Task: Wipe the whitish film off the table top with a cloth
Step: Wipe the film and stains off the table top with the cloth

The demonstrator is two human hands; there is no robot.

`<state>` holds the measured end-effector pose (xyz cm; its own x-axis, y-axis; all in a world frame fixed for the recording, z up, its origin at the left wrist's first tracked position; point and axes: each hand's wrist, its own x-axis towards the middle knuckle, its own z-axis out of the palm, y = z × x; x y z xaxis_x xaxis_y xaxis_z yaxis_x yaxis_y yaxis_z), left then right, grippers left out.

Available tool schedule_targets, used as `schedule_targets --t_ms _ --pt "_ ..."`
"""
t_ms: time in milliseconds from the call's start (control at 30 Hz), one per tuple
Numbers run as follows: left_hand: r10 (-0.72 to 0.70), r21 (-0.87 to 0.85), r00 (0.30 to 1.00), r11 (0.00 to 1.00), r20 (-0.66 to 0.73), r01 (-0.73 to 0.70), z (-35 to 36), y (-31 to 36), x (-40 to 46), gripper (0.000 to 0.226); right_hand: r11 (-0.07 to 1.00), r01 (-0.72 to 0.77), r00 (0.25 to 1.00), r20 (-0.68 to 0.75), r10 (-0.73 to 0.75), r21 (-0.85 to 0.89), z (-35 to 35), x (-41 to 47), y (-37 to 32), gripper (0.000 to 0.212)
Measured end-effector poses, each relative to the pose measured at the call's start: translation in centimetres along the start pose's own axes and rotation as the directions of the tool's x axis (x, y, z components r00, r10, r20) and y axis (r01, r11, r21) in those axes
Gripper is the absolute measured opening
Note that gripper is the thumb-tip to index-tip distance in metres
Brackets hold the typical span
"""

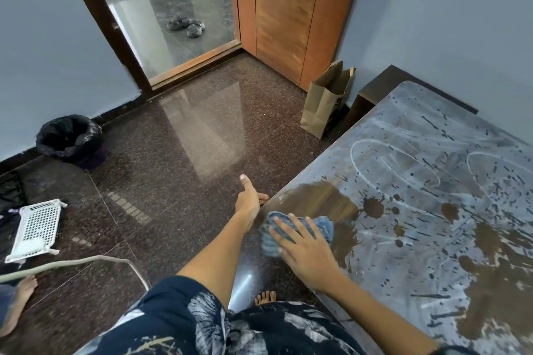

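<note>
Right hand [302,251] presses with straight, spread fingers on the crumpled blue cloth [297,232], at the brown wooden table top [432,210] corner, nine o'clock side. Left hand [248,202] rests at the table edge, thumb up; its other fingers I cannot tell.

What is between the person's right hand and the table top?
A crumpled blue cloth lies under the right hand, whose straight fingers press it onto the table top near its corner, as the head view shows.
</note>
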<state>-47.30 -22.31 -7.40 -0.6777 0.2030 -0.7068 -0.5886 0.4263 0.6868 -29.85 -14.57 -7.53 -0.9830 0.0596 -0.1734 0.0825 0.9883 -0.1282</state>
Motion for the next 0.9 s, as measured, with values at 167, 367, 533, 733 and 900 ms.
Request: schedule_targets --t_ms 167,367,533,733,900 --pt "0.026 0.040 1.000 0.999 -0.002 -0.025 0.0 -0.1 0.0 0.093 0.944 -0.327 0.945 0.007 0.327 0.040 -1.0 0.1 5.4 0.050" --pt "0.052 0.100 0.998 0.994 -0.028 -0.049 0.4 0.0 -0.3 0.092 0.872 -0.466 0.884 0.029 0.467 0.150 -2.4 6.1 2.2 0.050" --pt "0.018 0.121 0.999 0.993 -0.042 -0.012 0.7 0.1 -0.3 0.095 0.985 -0.155 0.988 0.015 0.155 0.070 -1.3 4.0 -1.0 0.047" --pt "0.028 0.136 0.999 0.990 -0.022 -0.024 0.7 0.1 -0.4 0.093 1.000 -0.003 0.997 0.075 0.004 -0.014 -0.5 -1.3 5.1 0.047" --pt "0.031 0.166 0.999 0.986 -0.017 -0.028 0.8 0.3 -1.0 0.093 0.873 -0.467 0.884 0.055 0.464 0.141 -2.6 3.1 8.6 0.052"
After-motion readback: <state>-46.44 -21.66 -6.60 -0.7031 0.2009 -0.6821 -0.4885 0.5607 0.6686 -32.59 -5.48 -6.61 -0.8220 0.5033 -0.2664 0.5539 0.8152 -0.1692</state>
